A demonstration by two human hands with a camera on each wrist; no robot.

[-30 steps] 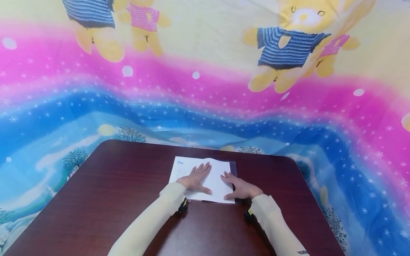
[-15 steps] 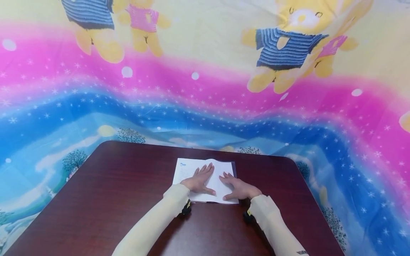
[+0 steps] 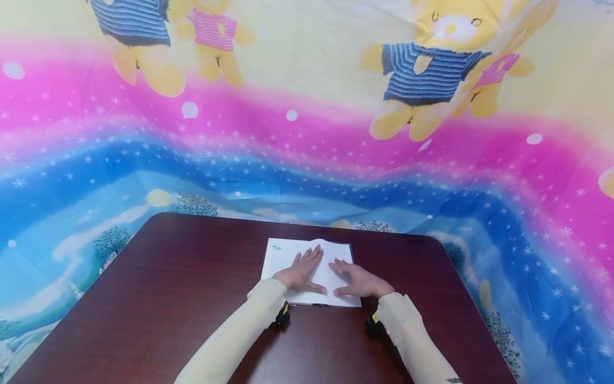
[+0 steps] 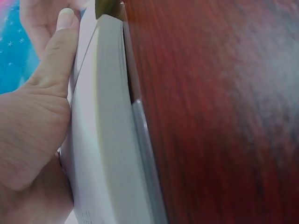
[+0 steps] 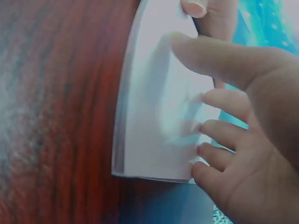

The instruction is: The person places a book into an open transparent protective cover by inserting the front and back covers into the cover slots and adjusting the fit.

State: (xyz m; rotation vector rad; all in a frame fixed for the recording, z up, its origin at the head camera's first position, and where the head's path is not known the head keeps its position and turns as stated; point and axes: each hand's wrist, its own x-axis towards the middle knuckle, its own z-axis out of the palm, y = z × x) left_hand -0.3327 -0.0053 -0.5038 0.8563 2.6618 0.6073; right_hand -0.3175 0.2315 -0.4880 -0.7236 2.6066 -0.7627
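An open book (image 3: 278,262) lies on the dark table, with a small blue mark and faint print on its left page. My left hand (image 3: 301,273) rests on the book beside the fold, fingers extended and thumb spread. In the left wrist view the thick page block (image 4: 114,116) shows under that hand. My right hand (image 3: 363,281) is over the right page, thumb apart from the fingers. In the right wrist view its fingertips (image 5: 205,126) meet the white page (image 5: 149,121) or hover just above it; I cannot tell which. Neither hand grips anything.
The reddish-brown wooden table (image 3: 192,277) has rounded far corners. Behind it hangs a colourful cloth (image 3: 297,154) printed with bears, trees and snowflakes. A black wrist device (image 3: 283,314) sits at each cream sleeve (image 3: 240,330).
The book and my left hand have shifted slightly to the right. A dark strip along the book's right edge has become narrower. My right hand has stayed nearly in place.
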